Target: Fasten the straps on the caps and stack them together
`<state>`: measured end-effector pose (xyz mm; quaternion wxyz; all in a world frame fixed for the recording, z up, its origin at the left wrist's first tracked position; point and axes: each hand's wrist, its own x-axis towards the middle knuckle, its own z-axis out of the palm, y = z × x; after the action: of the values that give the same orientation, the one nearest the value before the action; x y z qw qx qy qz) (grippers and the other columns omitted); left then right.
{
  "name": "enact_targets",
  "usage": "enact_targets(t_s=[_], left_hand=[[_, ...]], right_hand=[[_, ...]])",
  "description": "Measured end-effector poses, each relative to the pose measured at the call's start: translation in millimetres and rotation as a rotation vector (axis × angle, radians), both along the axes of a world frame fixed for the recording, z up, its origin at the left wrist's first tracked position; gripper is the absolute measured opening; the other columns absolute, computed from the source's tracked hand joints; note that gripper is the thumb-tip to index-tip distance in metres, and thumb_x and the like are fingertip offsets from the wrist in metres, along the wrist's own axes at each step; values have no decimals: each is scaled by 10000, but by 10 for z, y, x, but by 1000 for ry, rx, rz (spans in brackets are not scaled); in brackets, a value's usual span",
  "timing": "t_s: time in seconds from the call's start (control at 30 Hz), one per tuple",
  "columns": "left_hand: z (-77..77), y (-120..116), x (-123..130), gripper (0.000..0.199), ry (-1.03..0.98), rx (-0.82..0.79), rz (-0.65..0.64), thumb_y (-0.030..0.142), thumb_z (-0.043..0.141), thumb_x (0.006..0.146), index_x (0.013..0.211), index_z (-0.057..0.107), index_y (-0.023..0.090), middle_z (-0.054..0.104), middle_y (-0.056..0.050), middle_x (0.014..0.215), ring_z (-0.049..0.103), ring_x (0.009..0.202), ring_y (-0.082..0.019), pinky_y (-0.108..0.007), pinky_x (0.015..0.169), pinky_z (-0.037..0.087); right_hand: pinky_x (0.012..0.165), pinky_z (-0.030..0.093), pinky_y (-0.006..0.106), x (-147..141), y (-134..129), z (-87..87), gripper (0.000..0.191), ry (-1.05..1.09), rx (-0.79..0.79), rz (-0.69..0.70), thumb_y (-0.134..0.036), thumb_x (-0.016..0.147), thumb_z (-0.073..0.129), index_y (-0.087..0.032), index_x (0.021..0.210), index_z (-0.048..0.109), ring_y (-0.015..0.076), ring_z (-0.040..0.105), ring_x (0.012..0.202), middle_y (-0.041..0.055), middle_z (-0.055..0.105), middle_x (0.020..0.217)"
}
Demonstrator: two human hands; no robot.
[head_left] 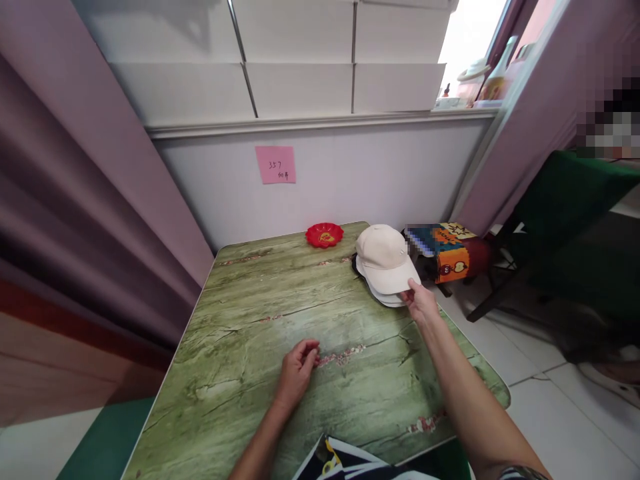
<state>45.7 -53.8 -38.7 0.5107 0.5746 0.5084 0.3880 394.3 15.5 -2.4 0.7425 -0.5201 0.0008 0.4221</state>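
Observation:
At the table's right edge is a stack of caps. On top lies a beige baseball cap [383, 250], its brim pointing toward my right. My right hand [419, 300] pinches that brim, thumb above and fingers underneath. Beneath it show the brim of a white cap [385, 298] and a dark edge of another; how many caps are stacked is hidden. My left hand [299, 363] is over the middle of the table, its fingers loosely curled together with nothing visible in them.
The table [235, 347] has a green wood-grain top. A red scalloped dish [325, 235] sits at its back edge, below a pink note [276, 165] on the wall. To the right are a stool with a colourful printed cover [453, 257] and a green-covered chair [570, 193].

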Motion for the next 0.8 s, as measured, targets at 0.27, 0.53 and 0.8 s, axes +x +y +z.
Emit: enact_targets(t_s=[0.27, 0.53, 0.8], left_hand=[[-33, -3, -10, 301, 34, 40, -20, 433, 590, 829, 976, 670, 183, 702, -60, 865, 659, 744, -205, -333, 714, 540], [-34, -7, -5, 301, 26, 27, -7, 429, 601, 817, 968, 681, 181, 700, -59, 856, 660, 739, -205, -325, 710, 538], [-28, -11, -3, 292, 46, 48, -18, 426, 595, 834, 971, 673, 181, 693, -57, 853, 656, 737, -198, -321, 714, 531]], right_hand=[[448, 525, 152, 128, 81, -71, 95, -16, 28, 5, -155, 827, 669, -169, 788, 584, 75, 587, 490, -27, 654, 645], [431, 521, 166, 218, -65, -290, 238, -157, -48, -102, -198, 697, 782, -162, 836, 592, 67, 551, 463, -45, 642, 645], [827, 568, 415, 246, -134, -300, 558, -543, -230, -217, -318, 649, 762, -132, 1140, 573, 261, 644, 996, 150, 650, 1135]])
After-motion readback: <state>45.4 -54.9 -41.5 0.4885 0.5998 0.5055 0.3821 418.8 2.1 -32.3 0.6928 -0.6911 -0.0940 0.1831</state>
